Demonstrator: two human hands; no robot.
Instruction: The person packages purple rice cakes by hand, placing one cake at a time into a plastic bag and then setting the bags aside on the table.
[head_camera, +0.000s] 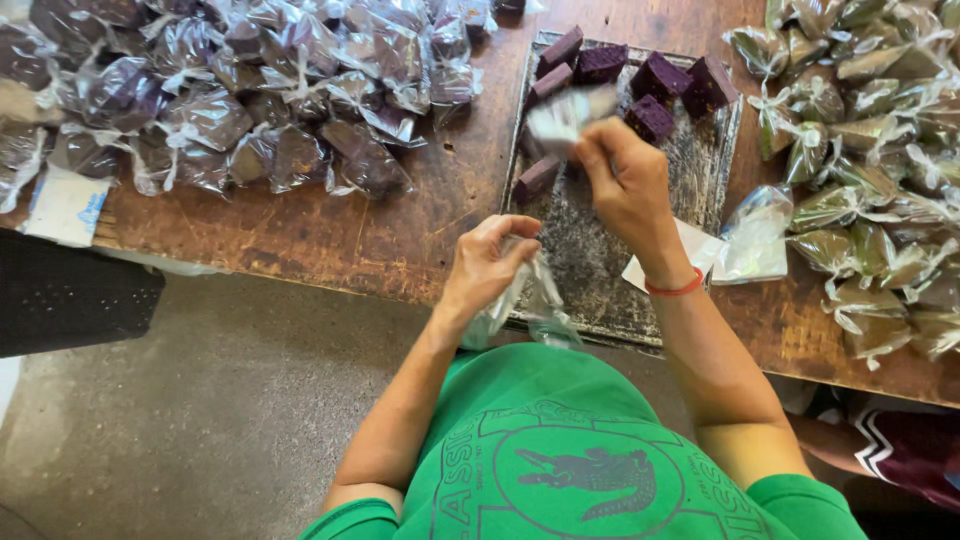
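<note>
While left hand (487, 268) pinches clear bags (535, 300), right hand (622, 180) lifts blurred, seemingly plastic wrapper (568, 115).

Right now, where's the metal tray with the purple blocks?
In the head view the metal tray lies on the wooden table, centre-right, under the right hand, between the pile of purple wrapped pieces and the pile of green ones.

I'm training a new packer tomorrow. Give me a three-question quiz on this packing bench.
1. True or false: the purple blocks sit on a metal tray.
2. Which hand holds clear wrap lifted over the tray: A) left hand B) right hand?
3. Fill in: the green wrapped pieces are piled on the ___ side of the wooden table.

Key: 1 true; 2 B; 3 right.
</note>
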